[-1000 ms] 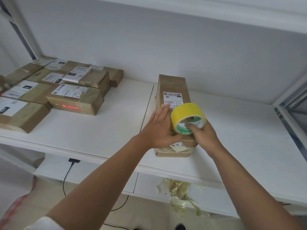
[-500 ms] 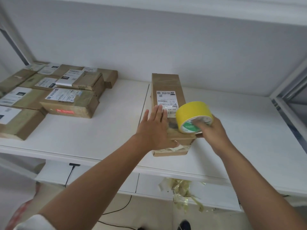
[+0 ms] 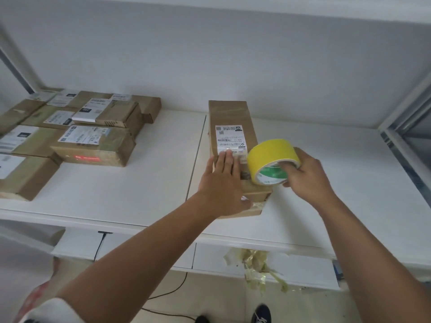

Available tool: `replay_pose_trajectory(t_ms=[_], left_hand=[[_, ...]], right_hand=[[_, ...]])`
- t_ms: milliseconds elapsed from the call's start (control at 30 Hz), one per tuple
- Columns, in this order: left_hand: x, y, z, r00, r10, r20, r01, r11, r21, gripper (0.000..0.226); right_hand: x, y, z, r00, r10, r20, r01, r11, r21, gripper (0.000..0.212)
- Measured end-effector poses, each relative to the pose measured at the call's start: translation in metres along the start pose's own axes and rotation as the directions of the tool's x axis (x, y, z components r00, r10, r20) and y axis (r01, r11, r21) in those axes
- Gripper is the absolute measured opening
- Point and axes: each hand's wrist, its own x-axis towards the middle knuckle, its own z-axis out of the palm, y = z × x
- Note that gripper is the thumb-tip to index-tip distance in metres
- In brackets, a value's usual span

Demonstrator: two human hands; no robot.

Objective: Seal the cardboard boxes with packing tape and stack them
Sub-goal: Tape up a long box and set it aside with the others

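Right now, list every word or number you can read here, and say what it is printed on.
"602": partial number on the white label of the box under the left hand; the rest is too small.
Green print inside the tape roll in the right hand: blurred.
Labels on the stacked boxes: too small.

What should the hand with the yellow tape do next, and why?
Probably roll the yellow tape roll further along the box top toward the far end. The right hand holds it at the near end, while the left hand lies flat, steadying the box.
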Motion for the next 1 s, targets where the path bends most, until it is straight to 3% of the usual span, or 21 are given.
replay_pose_trajectory(t_ms=[167, 267, 333, 400, 533, 733, 900, 1000], left_hand=[[0.0, 0.004, -0.001, 0.999, -0.018, -0.031, 0.017, 1.0, -0.018, 0.112], [-0.002, 0.0, 0.012, 0.968, 0.051, -0.245, -0.07, 0.995, -0.068, 0.107], [-0.003, -0.004, 0.024, 0.87, 0.142, -0.473, -0.195, 0.979, -0.065, 0.09], [-0.004, -0.006, 0.037, 0.728, 0.2, -0.656, -0.303, 0.952, -0.046, 0.07], [-0.015, -0.003, 0.045, 0.599, 0.185, -0.779, -0.332, 0.943, -0.031, 0.043], [-0.022, 0.002, 0.054, 0.599, 0.131, -0.79, -0.306, 0.949, -0.075, 0.032], [-0.023, 0.003, 0.051, 0.621, 0.093, -0.778, -0.309, 0.942, -0.134, 0.026], [-0.024, 0.001, 0.049, 0.64, 0.08, -0.764, -0.302, 0.941, -0.154, 0.024]], right_hand=[[-0.001, 0.015, -0.004, 0.989, 0.145, -0.009, -0.138, 0.961, 0.241, 0.021], [-0.009, 0.016, 0.009, 0.967, 0.25, 0.05, -0.246, 0.86, 0.447, 0.019], [-0.015, 0.017, 0.019, 0.948, 0.289, 0.133, -0.314, 0.785, 0.534, 0.015], [-0.019, 0.018, 0.026, 0.939, 0.301, 0.169, -0.341, 0.733, 0.588, 0.014], [-0.019, 0.019, 0.028, 0.942, 0.306, 0.14, -0.327, 0.736, 0.592, 0.014], [-0.017, 0.015, 0.021, 0.957, 0.262, 0.124, -0.289, 0.813, 0.506, 0.011], [-0.01, 0.011, 0.002, 0.986, 0.145, 0.085, -0.164, 0.944, 0.285, 0.011], [-0.006, 0.024, -0.022, 0.988, 0.151, -0.033, -0.138, 0.961, 0.241, 0.017]])
